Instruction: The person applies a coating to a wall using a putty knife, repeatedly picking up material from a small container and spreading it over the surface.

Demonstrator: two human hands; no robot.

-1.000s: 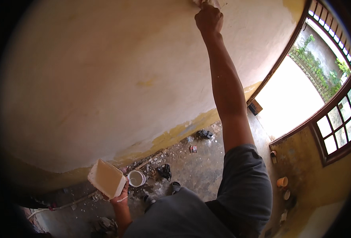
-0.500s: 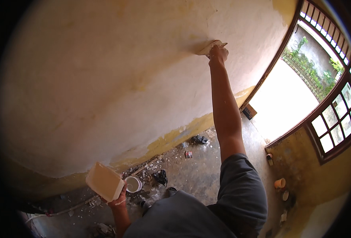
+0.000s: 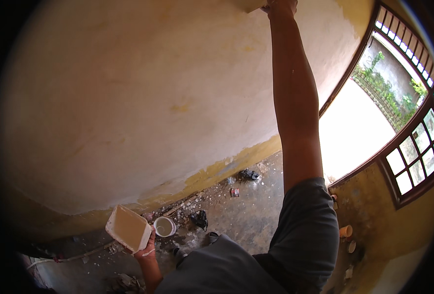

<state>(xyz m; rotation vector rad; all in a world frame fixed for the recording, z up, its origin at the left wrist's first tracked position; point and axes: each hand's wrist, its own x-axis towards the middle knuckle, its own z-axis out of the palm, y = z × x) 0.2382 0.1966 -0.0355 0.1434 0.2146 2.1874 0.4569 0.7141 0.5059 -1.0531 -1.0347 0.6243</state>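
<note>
The right hand (image 3: 281,7) was high up at the top edge of the view, and it looked closed around a flat tool (image 3: 251,5). Only a bit of the tool showed, on the pale wall (image 3: 128,98) or very near it; I could not tell which. The left hand (image 3: 147,246) gripped a pale tray (image 3: 128,228) by its side, low down, with its open top up at a slant. A white bucket (image 3: 165,235) stood on the floor (image 3: 256,210), right of that hand. For a good stroke, it seemed best to lay the tool's edge evenly and push gently, the same all the way. Slow strokes looked wise, since the arm was stretched far. The tray likely needed less tilt, so nothing in it could slip out. The small yellow patch (image 3: 180,108) looked worth some care
</note>
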